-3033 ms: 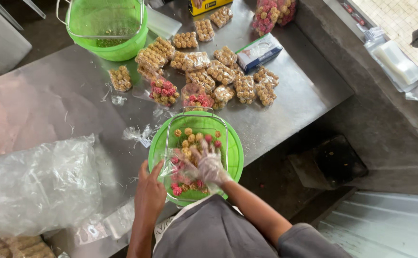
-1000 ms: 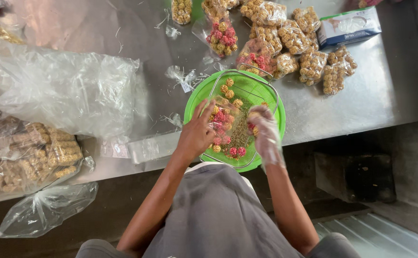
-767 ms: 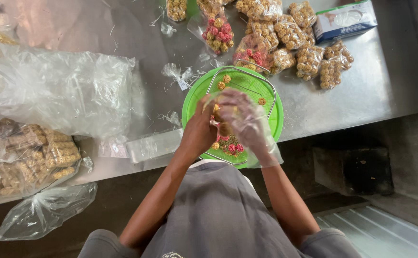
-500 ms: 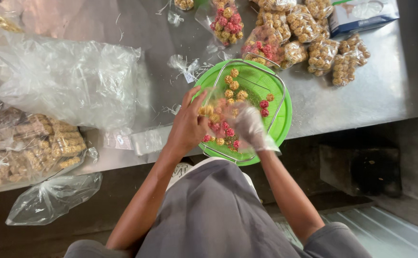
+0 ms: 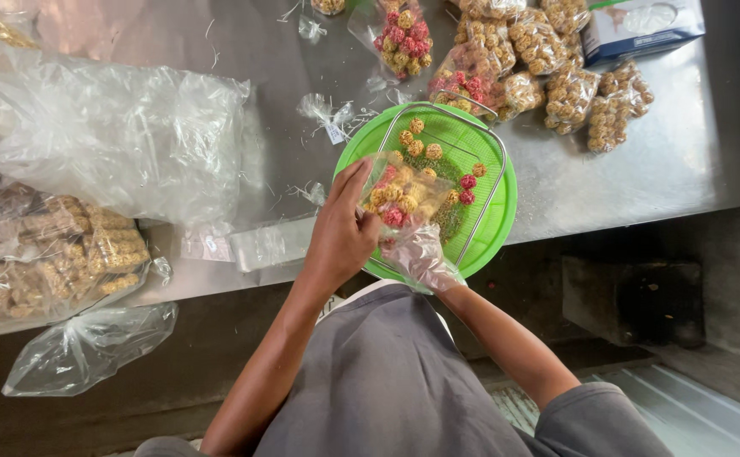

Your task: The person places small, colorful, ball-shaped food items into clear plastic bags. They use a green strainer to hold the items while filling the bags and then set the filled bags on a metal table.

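I see my left hand (image 5: 340,233) closed on the mouth of a small clear bag (image 5: 399,199), which is partly filled with yellow and red sweet balls. My right hand (image 5: 420,258) wears a thin plastic glove and is under the bag at its 6 o'clock side; it seems to pinch the bag, but I cannot tell the grip exactly because the plastic hides the fingers.

The bag is held over a green colander (image 5: 497,224) that sits at the near edge of the steel bench (image 5: 666,169), partly over the edge. Inside the colander are some loose balls (image 5: 425,144), yellow and red, and crumbs on the bottom. A wire handle (image 5: 480,199) lies across it.

At 12 to 1 o'clock from the colander there is a group of filled packets (image 5: 569,93), and one packet with more red balls (image 5: 404,38) at 11 o'clock. A blue and white box (image 5: 640,25) is behind them. Open steel remains at 3 o'clock.

At 9 o'clock a big crumpled clear sheet (image 5: 107,135) covers much bench, and beside it a large bag of brown snacks (image 5: 48,262). An empty bag (image 5: 90,347) hangs over the edge. Small plastic scraps (image 5: 323,114) lie near the colander.
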